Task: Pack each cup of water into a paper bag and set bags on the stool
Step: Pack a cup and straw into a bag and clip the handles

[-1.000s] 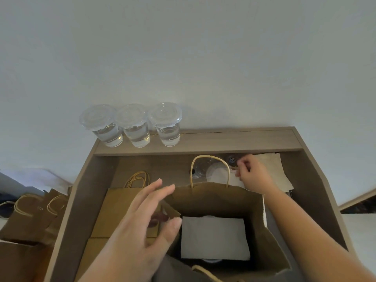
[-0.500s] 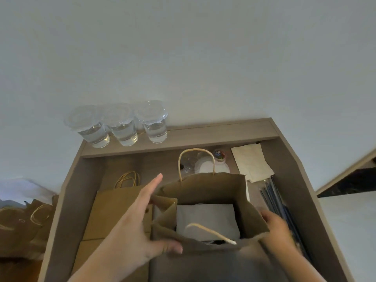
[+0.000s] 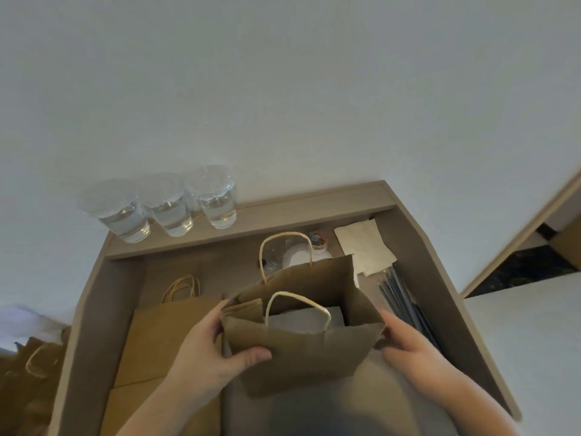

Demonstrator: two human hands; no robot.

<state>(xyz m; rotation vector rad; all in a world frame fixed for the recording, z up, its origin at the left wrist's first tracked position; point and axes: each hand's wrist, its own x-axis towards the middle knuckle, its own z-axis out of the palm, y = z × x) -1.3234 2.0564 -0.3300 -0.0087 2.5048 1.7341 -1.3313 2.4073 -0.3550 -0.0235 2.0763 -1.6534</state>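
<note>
Between the hands, over the desk (image 3: 94, 309), stands the open bag (image 3: 301, 357); the left hand (image 3: 207, 357) grips its left edge, thumb on the front, and the right hand (image 3: 408, 344) clasps its right side; a grey sheet (image 3: 298, 322) hides whatever lies inside; three cups (image 3: 169, 209) stand on the back ledge (image 3: 298, 215), well apart from the bag. Likely risks: squeezing the thin walls could buckle them and tip any cup within; lifting by the sides could tilt the load.

Three cups (image 3: 169, 209), one upright bag (image 3: 301, 357)
</note>
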